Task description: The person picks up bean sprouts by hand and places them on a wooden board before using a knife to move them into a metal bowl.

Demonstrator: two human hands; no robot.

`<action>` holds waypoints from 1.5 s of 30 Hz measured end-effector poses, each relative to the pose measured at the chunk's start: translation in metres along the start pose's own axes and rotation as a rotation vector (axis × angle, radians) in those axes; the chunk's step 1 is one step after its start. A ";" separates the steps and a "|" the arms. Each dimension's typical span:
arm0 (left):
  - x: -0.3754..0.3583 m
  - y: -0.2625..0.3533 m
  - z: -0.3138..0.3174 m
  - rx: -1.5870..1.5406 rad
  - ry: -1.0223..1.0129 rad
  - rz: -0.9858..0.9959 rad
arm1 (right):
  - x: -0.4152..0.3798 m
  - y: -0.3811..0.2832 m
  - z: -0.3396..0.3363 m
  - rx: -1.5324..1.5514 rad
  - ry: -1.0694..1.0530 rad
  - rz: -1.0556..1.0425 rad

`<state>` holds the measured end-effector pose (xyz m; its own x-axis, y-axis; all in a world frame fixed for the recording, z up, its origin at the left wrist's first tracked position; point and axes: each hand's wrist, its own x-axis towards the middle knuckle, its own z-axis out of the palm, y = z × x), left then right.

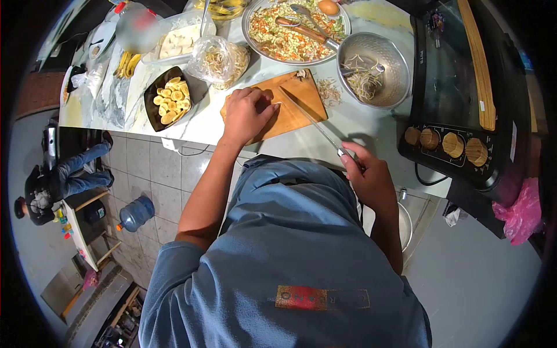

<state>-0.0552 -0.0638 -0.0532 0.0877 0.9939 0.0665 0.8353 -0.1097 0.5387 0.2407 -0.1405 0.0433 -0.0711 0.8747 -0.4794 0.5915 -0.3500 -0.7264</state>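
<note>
My right hand [369,173] is closed round the handle of a long kitchen knife [310,119]. Its blade slants up and left, with the tip over a wooden cutting board [307,97]. On the left part of that board rests my left hand [248,113], its fingers curled and drawn together. A small pale bit shows by its fingertips, but what the fingers hold is hidden. Root scraps [301,74] lie at the board's far edge, and a heap of thin bean sprout tails [329,93] is just right of it.
Behind the board are a bag of bean sprouts [231,61] and a large tray [248,36] of chopped vegetables. A metal pot [400,75] with sprouts and a black oven [449,136] stand right. A dark bowl [152,95] of banana slices is left. A person [43,188] is far left.
</note>
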 end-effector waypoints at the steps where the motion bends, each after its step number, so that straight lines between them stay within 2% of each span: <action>1: -0.001 0.000 -0.001 -0.004 0.005 -0.005 | -0.001 -0.002 0.000 0.001 -0.002 -0.002; 16: -0.009 0.012 0.005 0.048 0.018 -0.109 | -0.011 -0.011 0.008 0.019 -0.031 0.007; 29: -0.010 0.011 0.006 0.039 -0.006 -0.098 | -0.015 -0.007 0.018 -0.023 0.011 0.010; 31: -0.010 0.009 0.007 0.027 0.022 -0.064 | -0.014 -0.005 0.020 -0.019 0.030 -0.045; 34: -0.010 0.010 0.007 0.023 0.024 -0.061 | -0.016 -0.012 0.018 -0.047 0.008 0.025; 38: -0.010 0.012 0.009 0.011 0.039 -0.047 | -0.017 -0.009 0.021 -0.025 0.027 0.009; 40: -0.009 0.014 0.009 -0.005 0.027 -0.101 | -0.017 -0.008 0.021 -0.033 0.012 0.020; 45: -0.008 0.009 0.015 0.022 0.080 -0.047 | -0.017 -0.012 0.023 -0.025 0.037 -0.007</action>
<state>-0.0404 -0.0723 -0.0613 0.0056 0.9941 0.1086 0.8495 -0.0620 0.5240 0.2161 -0.1588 0.0491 -0.0465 0.8891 -0.4554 0.6107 -0.3355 -0.7172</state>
